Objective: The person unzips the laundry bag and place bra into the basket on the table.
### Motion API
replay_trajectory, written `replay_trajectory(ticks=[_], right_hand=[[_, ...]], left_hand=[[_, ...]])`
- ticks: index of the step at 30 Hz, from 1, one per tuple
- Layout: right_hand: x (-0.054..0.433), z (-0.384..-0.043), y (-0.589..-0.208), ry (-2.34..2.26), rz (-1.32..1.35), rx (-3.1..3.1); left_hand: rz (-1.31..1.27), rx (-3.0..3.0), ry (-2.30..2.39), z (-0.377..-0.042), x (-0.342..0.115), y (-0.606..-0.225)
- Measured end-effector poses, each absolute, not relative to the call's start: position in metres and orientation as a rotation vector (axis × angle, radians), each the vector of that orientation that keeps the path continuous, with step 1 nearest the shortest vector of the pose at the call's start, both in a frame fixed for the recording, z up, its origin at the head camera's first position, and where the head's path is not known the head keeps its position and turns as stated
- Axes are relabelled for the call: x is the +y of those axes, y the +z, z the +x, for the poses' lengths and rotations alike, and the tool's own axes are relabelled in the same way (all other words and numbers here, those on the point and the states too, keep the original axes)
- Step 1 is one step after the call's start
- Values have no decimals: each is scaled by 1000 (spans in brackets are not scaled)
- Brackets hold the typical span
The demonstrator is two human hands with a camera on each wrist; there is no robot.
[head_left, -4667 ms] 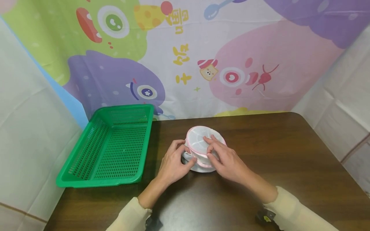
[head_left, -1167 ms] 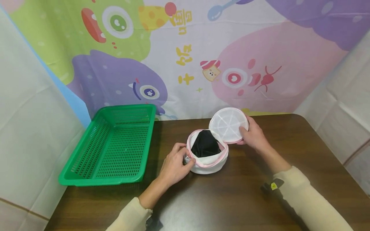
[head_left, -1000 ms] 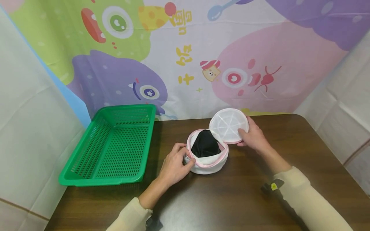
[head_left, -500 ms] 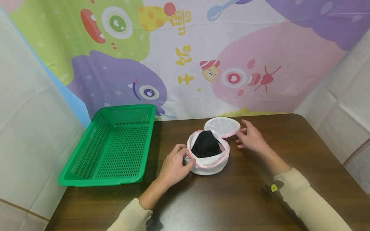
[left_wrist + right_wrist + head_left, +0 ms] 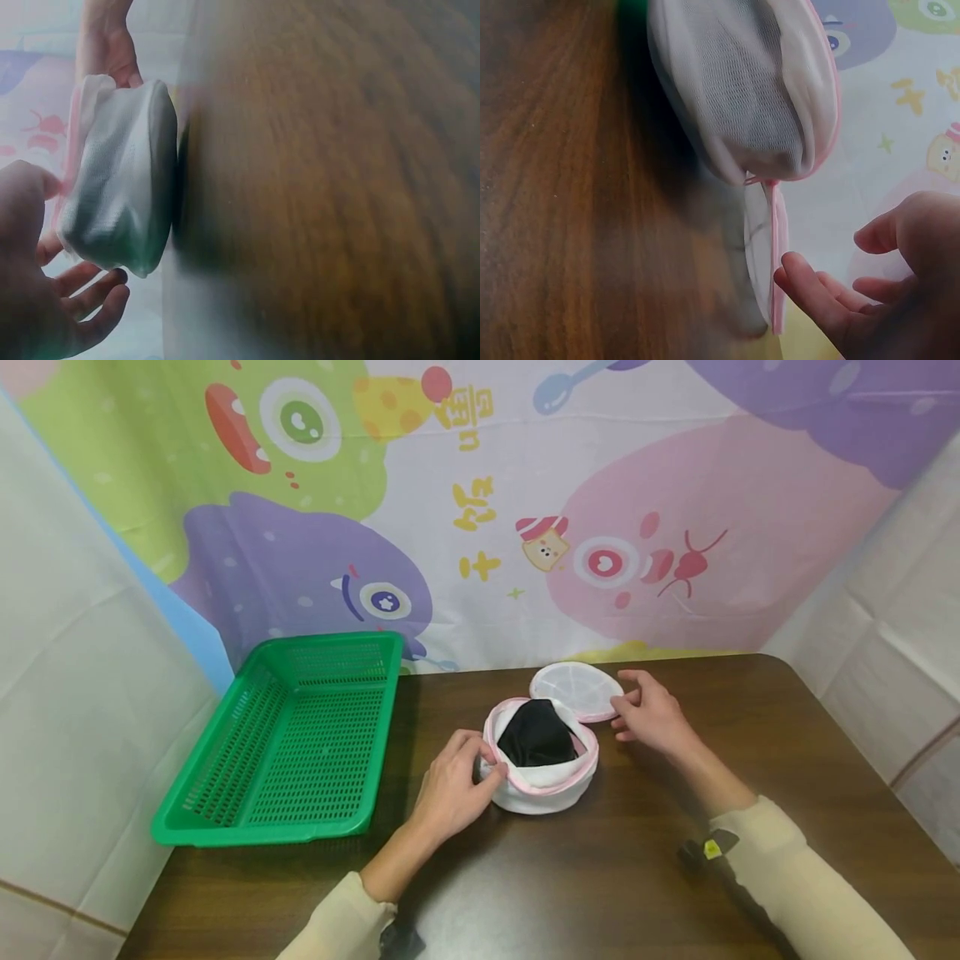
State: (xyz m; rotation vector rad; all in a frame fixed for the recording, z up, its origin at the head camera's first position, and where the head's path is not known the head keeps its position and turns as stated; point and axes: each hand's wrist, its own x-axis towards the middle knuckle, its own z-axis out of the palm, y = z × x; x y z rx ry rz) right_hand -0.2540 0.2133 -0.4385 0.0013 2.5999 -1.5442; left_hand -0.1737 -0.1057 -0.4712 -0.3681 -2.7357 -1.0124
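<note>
A round white mesh laundry bag (image 5: 542,793) with pink zipper trim stands on the table in the head view, its top unzipped. Black fabric (image 5: 536,735) fills its opening. The round mesh lid (image 5: 576,689) is folded back behind the bag, still joined to it. My left hand (image 5: 453,785) pinches the bag's rim at its left side; in the left wrist view the thumb and index finger meet the pink edge. At the lid's right edge is my right hand (image 5: 648,714), fingers spread and loosely bent, a fingertip (image 5: 791,262) right by the pink border.
A green perforated plastic basket (image 5: 326,752) stands to the left of the bag on the dark wooden table (image 5: 570,893). A cartoon-printed cloth (image 5: 495,610) hangs behind the table, and pale panels rise at both sides.
The lid, closed over the bag at first, was swung up and back by my right hand. It then dropped lower behind the bag as the right hand loosened its grip. The left hand stayed.
</note>
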Motion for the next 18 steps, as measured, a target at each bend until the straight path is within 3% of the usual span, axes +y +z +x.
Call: replay_trajectory(ticks=[18], right_hand=[[204, -239, -432, -1430, -58, 2674]], left_hand=[[-325, -2667, -1095, -174, -107, -469]])
